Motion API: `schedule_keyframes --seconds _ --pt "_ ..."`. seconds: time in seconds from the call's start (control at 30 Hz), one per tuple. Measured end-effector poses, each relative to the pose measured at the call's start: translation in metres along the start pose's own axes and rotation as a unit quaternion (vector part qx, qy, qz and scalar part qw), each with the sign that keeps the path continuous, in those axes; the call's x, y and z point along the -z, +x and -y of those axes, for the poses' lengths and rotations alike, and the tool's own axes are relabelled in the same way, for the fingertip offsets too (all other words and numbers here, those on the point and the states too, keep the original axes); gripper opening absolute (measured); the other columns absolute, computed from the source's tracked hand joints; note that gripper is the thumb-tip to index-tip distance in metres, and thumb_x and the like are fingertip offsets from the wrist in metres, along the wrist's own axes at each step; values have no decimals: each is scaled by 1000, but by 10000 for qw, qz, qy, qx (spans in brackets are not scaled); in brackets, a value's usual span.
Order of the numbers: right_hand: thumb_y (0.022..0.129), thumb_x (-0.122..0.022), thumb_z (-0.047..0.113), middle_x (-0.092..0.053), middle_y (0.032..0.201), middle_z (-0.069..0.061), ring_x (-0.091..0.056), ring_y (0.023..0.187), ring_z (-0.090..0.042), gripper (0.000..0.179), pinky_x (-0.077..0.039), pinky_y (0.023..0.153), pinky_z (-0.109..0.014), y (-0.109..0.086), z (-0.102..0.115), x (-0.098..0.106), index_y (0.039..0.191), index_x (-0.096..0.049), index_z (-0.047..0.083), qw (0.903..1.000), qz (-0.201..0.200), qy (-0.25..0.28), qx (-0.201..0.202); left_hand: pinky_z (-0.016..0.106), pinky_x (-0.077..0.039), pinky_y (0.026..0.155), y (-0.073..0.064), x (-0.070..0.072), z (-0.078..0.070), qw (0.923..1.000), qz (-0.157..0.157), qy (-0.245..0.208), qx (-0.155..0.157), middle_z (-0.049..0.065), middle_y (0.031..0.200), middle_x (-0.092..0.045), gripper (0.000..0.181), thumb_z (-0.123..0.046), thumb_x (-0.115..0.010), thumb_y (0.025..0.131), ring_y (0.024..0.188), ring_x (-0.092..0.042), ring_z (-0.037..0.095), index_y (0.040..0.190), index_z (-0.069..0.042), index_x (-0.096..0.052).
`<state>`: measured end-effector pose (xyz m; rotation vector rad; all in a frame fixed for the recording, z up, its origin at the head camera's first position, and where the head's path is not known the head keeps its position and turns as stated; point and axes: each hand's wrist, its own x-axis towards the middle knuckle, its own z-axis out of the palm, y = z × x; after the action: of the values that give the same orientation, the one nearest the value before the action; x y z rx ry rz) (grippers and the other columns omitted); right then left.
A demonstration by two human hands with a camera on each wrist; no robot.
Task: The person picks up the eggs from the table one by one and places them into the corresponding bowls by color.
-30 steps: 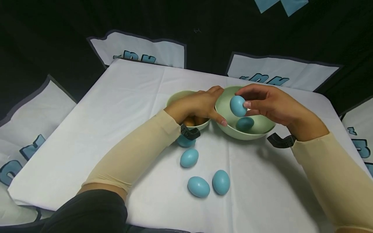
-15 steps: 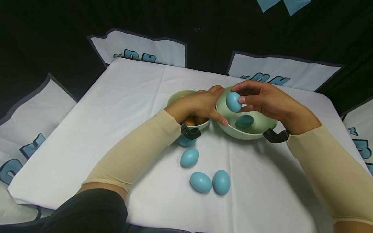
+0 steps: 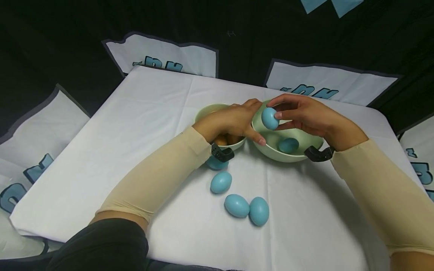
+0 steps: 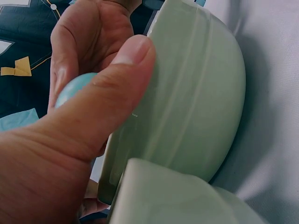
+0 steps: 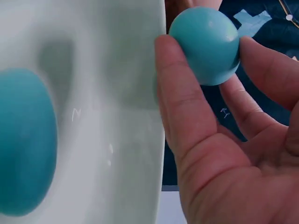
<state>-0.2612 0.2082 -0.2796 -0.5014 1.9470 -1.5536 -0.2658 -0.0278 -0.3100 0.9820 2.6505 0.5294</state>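
My right hand [image 3: 305,114] pinches a light blue egg [image 3: 270,118] between thumb and fingers, above the larger pale green bowl [image 3: 288,157]. Inside that bowl lies another blue egg [image 3: 288,145], large at the left of the right wrist view. My left hand [image 3: 235,119] rests spread across the neighbouring rims of this bowl and a smaller green bowl [image 3: 203,113]; its thumb [image 4: 117,88] lies straight along the larger bowl's rim. Brown, egg-like items [image 3: 221,140] show in the smaller bowl, partly hidden under the left hand.
Several blue eggs lie on the white cloth [image 3: 135,113] in front of the bowls, including two touching, one the upright egg [image 3: 259,211]. One blue egg [image 3: 217,162] is partly covered by the left wrist strap. A dark printed curtain [image 3: 244,45] hangs behind the table.
My right hand has moved left and slightly up with its egg. The egg inside the bowl has shifted a little right. One egg on the cloth has rolled right against its neighbour. The left hand stays.
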Motion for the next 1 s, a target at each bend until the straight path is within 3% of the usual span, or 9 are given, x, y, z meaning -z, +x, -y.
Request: schedule_keyframes --seconds 0.4,0.8,1.0 --pt "95 -61 8 -49 118 -14 -53 109 -25 37 -49 95 -51 7 -6 2 131 -52 3 9988 102 -127 -461 36 -35 104 2 0 0 10000 58 1 41 -7 151 -25 120 -89 -63 55 118 -44 21 149 -25 -25" --pt "93 -66 12 -47 127 -14 -51 115 -27 40 -49 95 -49 13 -12 2 130 -53 5 9958 168 -387 -817 35 -37 100 -1 1 0 9997 148 -181 110 -11 149 -26 116 -86 -65 56 114 -45 18 149 -31 -23" --pt "93 -65 12 -46 128 -14 -48 117 -28 40 -50 95 -47 14 -9 -1 130 -52 4 9908 251 -812 -1053 37 -37 102 -1 0 0 9996 171 -168 119 -11 151 -24 116 -85 -66 57 117 -44 20 150 -31 -21"
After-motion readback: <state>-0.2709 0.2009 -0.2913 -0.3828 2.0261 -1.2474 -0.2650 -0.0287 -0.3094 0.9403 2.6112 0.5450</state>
